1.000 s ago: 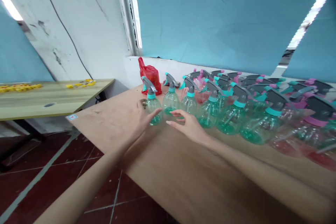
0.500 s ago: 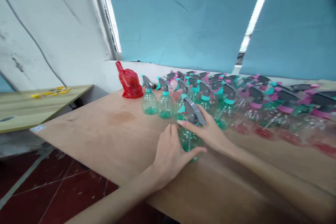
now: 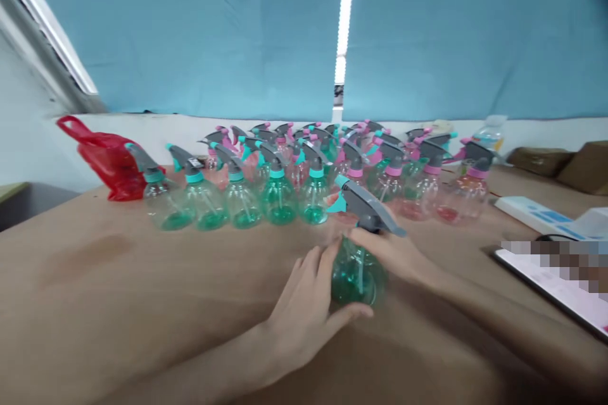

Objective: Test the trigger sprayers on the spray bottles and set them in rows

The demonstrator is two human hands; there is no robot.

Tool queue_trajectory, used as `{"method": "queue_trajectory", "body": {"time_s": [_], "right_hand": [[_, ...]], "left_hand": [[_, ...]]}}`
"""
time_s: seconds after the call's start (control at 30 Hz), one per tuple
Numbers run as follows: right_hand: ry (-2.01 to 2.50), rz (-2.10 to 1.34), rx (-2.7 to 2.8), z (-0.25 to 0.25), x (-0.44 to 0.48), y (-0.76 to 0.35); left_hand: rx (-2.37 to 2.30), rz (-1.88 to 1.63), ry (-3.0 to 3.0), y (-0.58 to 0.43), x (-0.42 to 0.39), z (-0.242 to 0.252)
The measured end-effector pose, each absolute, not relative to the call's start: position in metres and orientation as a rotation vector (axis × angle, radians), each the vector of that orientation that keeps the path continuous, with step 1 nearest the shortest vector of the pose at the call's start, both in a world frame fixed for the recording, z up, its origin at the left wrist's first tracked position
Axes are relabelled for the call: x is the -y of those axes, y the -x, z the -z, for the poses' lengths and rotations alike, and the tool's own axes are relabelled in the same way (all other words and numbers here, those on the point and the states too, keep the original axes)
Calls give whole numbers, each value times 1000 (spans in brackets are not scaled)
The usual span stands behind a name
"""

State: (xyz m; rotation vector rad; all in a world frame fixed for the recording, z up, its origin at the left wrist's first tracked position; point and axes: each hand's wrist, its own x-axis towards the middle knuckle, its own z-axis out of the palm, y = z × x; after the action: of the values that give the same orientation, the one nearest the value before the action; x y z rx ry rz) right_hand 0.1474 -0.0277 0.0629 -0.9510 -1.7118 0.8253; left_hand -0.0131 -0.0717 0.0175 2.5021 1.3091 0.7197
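Observation:
A clear green spray bottle [image 3: 357, 275] with a grey and turquoise trigger head stands in front of me, tilted slightly. My left hand [image 3: 311, 304] curves round the left side of its body, thumb across the near side. At the neck, just under the spray head, my right hand [image 3: 387, 250] is closed round the bottle; some of its fingers are hidden behind it. Behind my hands, a front row holds green spray bottles [image 3: 278, 199] on the left and pink-collared spray bottles [image 3: 468, 186] on the right, with several more behind.
On the wooden table [image 3: 190, 304], a red plastic bag [image 3: 111, 161] sits at the left. To the right lie a phone or tablet with a lit screen [image 3: 546, 285], a white and blue box [image 3: 536, 215] and brown packages [image 3: 589, 168]. A blue curtain [image 3: 213, 31] hangs behind.
My view has swung to the right, bringing the right side of the table into sight. Both hands remain on the green spray bottle, which now stands in front of the middle of the row.

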Motion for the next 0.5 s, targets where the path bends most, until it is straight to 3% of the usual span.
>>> {"method": "queue_trajectory", "body": {"time_s": [0.3, 0.5], "right_hand": [[961, -823, 1773, -76, 21, -191], [1050, -775, 1770, -68, 9, -200]], "left_hand": [[-1046, -584, -2607, -5, 42, -10], [-1273, -395, -2659, 0, 19, 1]]}}
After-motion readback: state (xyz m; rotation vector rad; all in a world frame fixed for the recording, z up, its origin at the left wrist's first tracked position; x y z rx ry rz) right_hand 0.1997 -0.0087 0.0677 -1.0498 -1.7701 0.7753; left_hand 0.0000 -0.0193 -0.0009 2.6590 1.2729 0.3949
